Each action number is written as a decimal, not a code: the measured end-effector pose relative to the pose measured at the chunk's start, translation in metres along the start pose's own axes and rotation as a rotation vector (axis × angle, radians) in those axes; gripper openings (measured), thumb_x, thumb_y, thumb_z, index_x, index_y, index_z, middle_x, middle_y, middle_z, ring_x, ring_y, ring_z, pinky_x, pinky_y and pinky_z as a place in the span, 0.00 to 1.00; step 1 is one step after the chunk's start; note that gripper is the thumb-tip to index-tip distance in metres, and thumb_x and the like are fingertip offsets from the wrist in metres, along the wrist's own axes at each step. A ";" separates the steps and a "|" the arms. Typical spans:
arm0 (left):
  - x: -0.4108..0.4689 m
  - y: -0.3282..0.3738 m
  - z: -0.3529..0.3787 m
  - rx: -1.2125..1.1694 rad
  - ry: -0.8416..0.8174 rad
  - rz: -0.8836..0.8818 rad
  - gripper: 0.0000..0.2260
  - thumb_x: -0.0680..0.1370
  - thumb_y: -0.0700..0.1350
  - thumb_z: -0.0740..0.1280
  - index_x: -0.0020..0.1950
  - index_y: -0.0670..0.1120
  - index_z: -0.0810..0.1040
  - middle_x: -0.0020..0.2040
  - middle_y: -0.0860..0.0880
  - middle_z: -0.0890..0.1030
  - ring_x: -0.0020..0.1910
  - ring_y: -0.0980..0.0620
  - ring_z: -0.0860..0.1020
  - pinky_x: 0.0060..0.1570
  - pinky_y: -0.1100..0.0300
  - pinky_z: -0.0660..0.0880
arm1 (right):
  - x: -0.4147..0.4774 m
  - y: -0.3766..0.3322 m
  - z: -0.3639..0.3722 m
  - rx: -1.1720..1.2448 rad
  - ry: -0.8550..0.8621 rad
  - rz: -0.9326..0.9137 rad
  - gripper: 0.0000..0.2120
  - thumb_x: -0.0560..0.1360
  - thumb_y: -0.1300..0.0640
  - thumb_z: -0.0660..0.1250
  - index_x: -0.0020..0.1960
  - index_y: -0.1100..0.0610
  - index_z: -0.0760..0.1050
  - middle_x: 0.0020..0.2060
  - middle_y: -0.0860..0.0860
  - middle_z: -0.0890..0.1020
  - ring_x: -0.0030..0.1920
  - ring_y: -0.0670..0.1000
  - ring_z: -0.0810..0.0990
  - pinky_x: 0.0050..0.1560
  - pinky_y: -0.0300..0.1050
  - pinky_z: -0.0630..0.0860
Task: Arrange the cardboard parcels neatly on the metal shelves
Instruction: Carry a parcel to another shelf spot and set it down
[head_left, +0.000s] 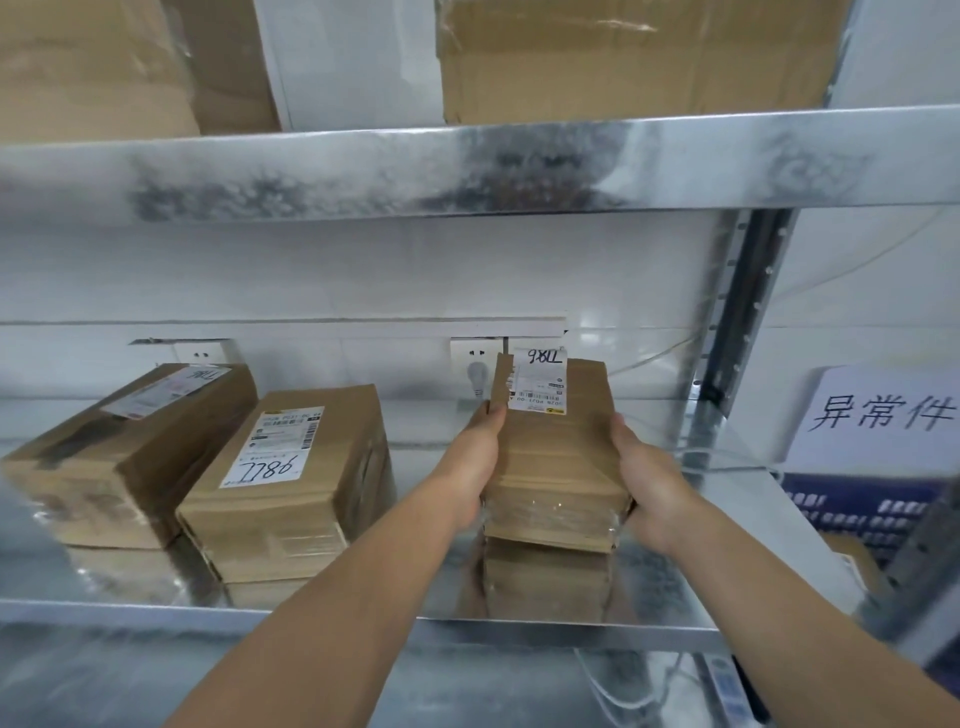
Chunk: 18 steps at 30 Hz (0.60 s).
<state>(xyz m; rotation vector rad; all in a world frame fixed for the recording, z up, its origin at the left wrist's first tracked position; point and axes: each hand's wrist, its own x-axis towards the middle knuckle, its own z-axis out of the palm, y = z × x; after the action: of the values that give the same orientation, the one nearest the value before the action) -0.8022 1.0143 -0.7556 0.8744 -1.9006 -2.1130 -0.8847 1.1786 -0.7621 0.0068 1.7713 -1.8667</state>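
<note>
A narrow cardboard parcel (558, 457) with a white label at its far end rests on the shiny metal shelf (395, 582), right of centre. My left hand (475, 462) grips its left side and my right hand (647, 478) grips its right side, thumbs on top. Two more parcels lie on the same shelf to the left: a labelled one (291, 483) beside the held parcel and another (130, 452) at the far left. Both point back toward the wall.
The upper shelf beam (467, 166) runs overhead, with large boxes (634, 57) on it. A slotted upright post (737, 332) stands to the right. A white paper sign (883, 415) hangs beyond it. Wall sockets (475, 358) sit behind the parcels.
</note>
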 end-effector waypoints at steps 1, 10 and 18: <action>0.000 0.000 0.000 -0.002 -0.002 0.001 0.31 0.72 0.70 0.60 0.75 0.66 0.67 0.73 0.57 0.74 0.72 0.49 0.72 0.74 0.42 0.65 | 0.001 0.000 -0.001 0.001 -0.005 -0.006 0.27 0.83 0.35 0.58 0.76 0.47 0.71 0.68 0.50 0.80 0.67 0.57 0.79 0.71 0.64 0.72; -0.014 0.012 0.003 -0.079 0.004 0.034 0.24 0.79 0.67 0.59 0.72 0.60 0.72 0.68 0.51 0.79 0.66 0.48 0.77 0.66 0.48 0.73 | -0.002 -0.009 -0.013 0.007 -0.081 -0.080 0.18 0.85 0.40 0.57 0.70 0.44 0.74 0.61 0.49 0.84 0.60 0.54 0.83 0.68 0.61 0.76; -0.027 0.021 -0.007 -0.236 0.040 0.124 0.18 0.85 0.60 0.55 0.64 0.51 0.77 0.60 0.48 0.82 0.53 0.50 0.80 0.44 0.53 0.75 | -0.007 -0.028 -0.017 0.145 -0.094 -0.177 0.21 0.86 0.42 0.53 0.68 0.52 0.75 0.63 0.51 0.81 0.60 0.55 0.80 0.55 0.54 0.79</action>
<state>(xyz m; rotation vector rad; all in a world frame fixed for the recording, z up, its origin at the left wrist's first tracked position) -0.7818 1.0177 -0.7279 0.7229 -1.5993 -2.1705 -0.8960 1.1961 -0.7362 -0.1855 1.6152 -2.0822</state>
